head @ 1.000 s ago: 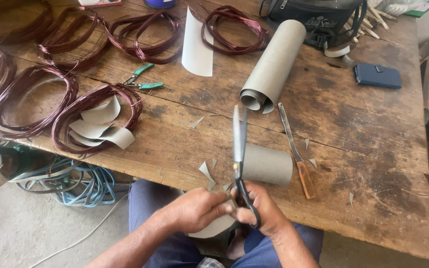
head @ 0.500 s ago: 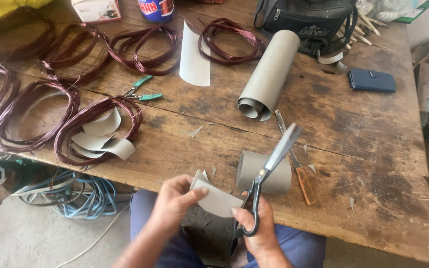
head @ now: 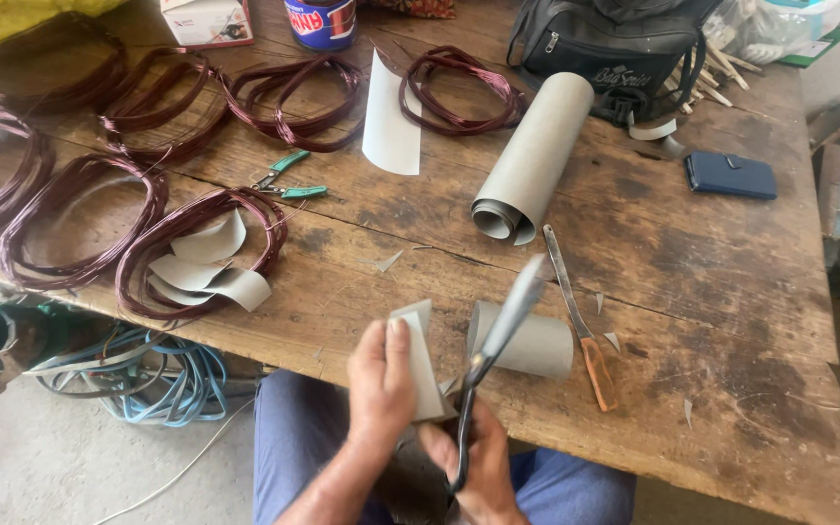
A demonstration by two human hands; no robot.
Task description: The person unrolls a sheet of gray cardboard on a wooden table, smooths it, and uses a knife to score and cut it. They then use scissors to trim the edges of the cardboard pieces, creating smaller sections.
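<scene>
At the bottom centre of the frame, a seated person is gripping a small piece of grey insulating paper (head: 418, 362) in the left hand (head: 379, 384), thumb and fingers pinched on its lower half so that it is standing nearly upright over the near edge of the wooden workbench (head: 731, 321). The right hand (head: 478, 467), just beside it at the lower edge of the frame, is clenched around the black handles of a pair of scissors (head: 493, 350), whose blades are pointing up and to the right, blurred, close to the paper; whether they are touching it cannot be told. Just behind the blades, a short roll of grey paper (head: 527, 342) is lying on the bench, with an orange-handled knife (head: 580, 326) beside it to the right. A longer roll of the same grey sheet (head: 535, 156) is lying at upper centre, in front of a black bag (head: 614, 44) along the top edge. Coils of dark red copper wire (head: 196, 248) are spreading across the left half of the frame, the nearest one ringing several cut paper slips (head: 208, 267). Green-handled pliers (head: 289, 180) are resting at centre left, and a dark blue case (head: 729, 175) is sitting at upper right. Blue cable (head: 167, 374) is lying on the floor at lower left.
</scene>
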